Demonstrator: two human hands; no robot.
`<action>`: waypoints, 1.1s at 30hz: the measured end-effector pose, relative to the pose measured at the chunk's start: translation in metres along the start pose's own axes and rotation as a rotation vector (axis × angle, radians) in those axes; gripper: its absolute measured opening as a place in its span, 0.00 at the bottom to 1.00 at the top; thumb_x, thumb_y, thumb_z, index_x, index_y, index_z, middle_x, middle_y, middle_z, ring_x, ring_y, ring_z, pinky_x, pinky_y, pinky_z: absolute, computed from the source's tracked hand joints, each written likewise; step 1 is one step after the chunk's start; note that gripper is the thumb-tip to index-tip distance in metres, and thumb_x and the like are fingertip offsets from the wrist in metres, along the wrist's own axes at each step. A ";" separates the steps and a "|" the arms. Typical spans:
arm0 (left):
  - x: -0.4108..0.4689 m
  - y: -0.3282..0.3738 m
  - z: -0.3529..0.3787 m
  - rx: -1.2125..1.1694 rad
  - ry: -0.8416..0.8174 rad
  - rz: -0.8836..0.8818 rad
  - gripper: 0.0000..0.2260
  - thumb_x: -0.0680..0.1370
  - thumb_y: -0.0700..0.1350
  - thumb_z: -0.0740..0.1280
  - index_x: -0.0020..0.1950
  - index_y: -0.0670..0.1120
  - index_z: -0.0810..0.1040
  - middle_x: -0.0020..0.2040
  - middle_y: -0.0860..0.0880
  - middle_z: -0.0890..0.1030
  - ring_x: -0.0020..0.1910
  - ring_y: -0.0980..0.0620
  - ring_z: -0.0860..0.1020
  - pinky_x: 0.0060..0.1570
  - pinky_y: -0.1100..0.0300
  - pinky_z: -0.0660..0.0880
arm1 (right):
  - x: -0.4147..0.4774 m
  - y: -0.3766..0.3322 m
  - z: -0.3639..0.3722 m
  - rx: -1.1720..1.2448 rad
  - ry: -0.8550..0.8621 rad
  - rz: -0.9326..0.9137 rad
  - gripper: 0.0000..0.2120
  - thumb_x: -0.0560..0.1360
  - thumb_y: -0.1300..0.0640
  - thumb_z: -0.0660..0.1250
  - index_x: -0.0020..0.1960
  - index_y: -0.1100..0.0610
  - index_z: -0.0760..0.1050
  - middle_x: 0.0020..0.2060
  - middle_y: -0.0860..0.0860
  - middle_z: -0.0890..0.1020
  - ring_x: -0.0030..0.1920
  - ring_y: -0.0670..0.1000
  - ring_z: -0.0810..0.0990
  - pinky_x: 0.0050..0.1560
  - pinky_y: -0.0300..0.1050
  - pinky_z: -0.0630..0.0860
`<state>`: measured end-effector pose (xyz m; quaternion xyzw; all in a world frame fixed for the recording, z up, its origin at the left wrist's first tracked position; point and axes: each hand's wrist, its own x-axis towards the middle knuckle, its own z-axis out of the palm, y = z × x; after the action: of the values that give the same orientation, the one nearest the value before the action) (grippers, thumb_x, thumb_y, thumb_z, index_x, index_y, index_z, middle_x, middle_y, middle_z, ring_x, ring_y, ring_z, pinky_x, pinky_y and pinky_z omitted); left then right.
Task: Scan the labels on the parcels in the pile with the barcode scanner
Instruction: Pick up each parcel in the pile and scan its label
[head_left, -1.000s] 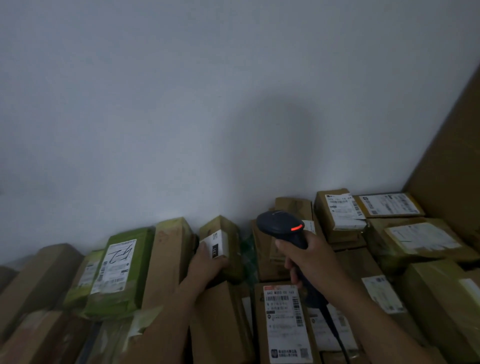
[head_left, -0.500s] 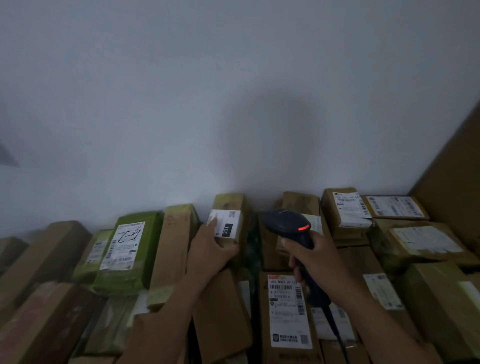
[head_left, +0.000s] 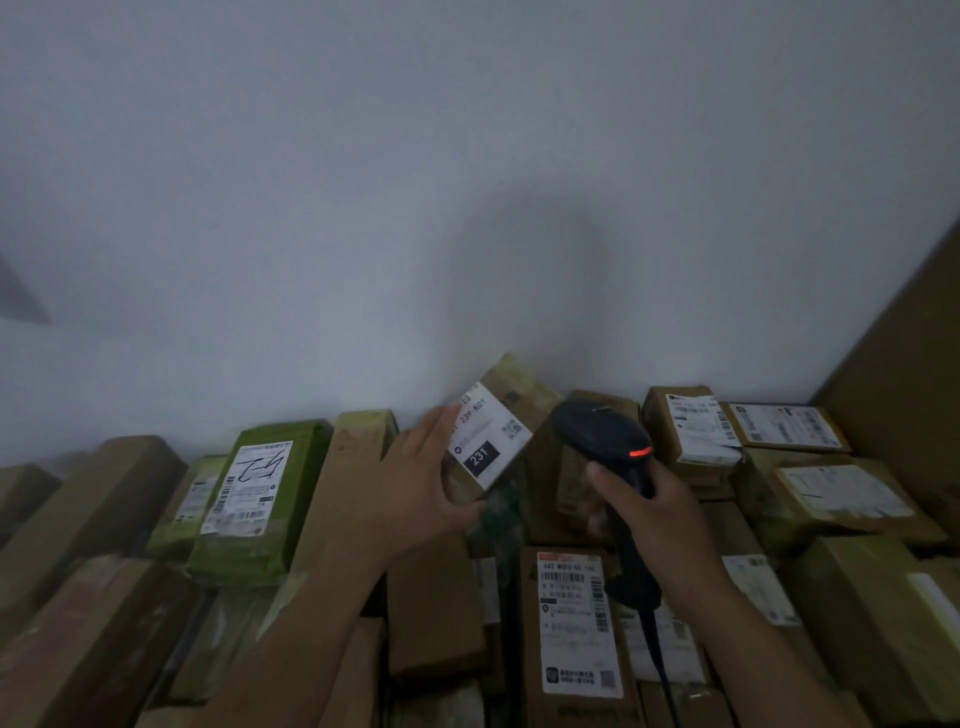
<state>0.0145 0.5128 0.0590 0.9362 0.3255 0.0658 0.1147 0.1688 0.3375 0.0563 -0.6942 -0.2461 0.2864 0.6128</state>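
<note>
Head view: the left hand (head_left: 415, 488) grips a small box (head_left: 493, 441) with fingers curled round it, tilted up over the pile (head_left: 104, 519) near the wall, label showing, just beside the scanner (head_left: 602, 441) — right hand (head_left: 654, 499) wrapped round its handle. This scan seems to be in progress; many labelled parcels probably remain.

1. Two hands, both mine: left hand (head_left: 421, 493) and right hand (head_left: 649, 499).
2. One barcode scanner (head_left: 602, 431), gripped in my right hand, with one red light (head_left: 640, 452) showing.
3. One small parcel (head_left: 511, 405), held in my left hand, with one white label (head_left: 488, 441).
4. One bright green parcel (head_left: 260, 499), far left.
5. Brown parcels in the pile (head_left: 436, 613): well over a dozen, too overlapped for me to count exactly.
</note>
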 end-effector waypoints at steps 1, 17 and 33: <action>-0.004 0.006 -0.007 -0.014 0.014 0.013 0.49 0.73 0.66 0.68 0.81 0.50 0.41 0.80 0.54 0.51 0.75 0.56 0.56 0.65 0.66 0.48 | -0.002 -0.003 -0.004 0.034 0.029 0.002 0.04 0.76 0.54 0.70 0.49 0.52 0.79 0.37 0.50 0.83 0.39 0.51 0.82 0.36 0.41 0.74; -0.117 0.077 -0.046 -0.978 -0.199 0.020 0.31 0.72 0.51 0.75 0.66 0.76 0.66 0.70 0.61 0.69 0.65 0.61 0.72 0.47 0.73 0.74 | -0.126 -0.036 -0.031 0.679 0.004 0.221 0.38 0.64 0.39 0.74 0.68 0.57 0.73 0.60 0.62 0.81 0.59 0.63 0.81 0.51 0.57 0.81; -0.168 0.011 -0.097 -0.664 -0.040 -0.223 0.43 0.61 0.43 0.80 0.72 0.59 0.68 0.64 0.51 0.72 0.57 0.52 0.75 0.48 0.61 0.72 | -0.219 -0.076 -0.040 -0.289 -0.110 -0.011 0.07 0.75 0.51 0.72 0.45 0.54 0.77 0.28 0.55 0.80 0.25 0.54 0.75 0.29 0.49 0.74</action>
<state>-0.1292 0.4160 0.1474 0.8075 0.3844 0.1367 0.4260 0.0402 0.1671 0.1557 -0.7570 -0.3217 0.2824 0.4936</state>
